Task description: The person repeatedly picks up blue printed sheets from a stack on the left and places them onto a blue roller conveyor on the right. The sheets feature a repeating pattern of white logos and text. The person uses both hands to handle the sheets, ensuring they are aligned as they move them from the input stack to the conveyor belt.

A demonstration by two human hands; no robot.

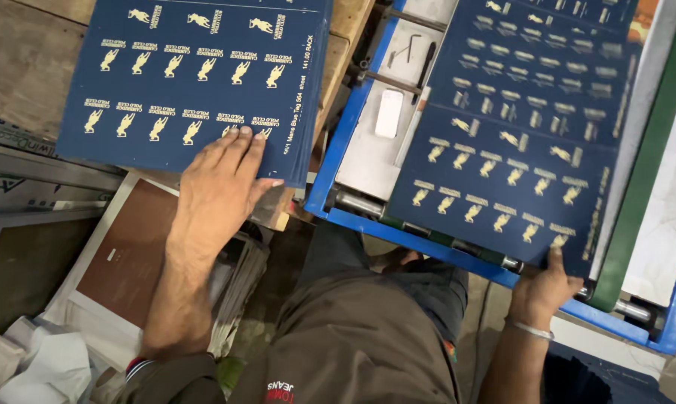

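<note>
My left hand (222, 179) lies flat, fingers spread, on the near edge of a stack of dark blue printed sheets (188, 75) with rows of small gold figures, resting on a wooden table (24, 60). My right hand (544, 284) pinches the near corner of another dark blue sheet (517, 127) with the same gold prints, which lies tilted across the bed of a blue-framed machine (338, 161). A silver bangle sits on my right wrist.
The machine bed holds a small white block (389, 114), a hex key and a dark tool. A green belt (641, 172) and metal rollers run along its right side. Brown card (128, 251), paper scraps and boards lie below the table at left.
</note>
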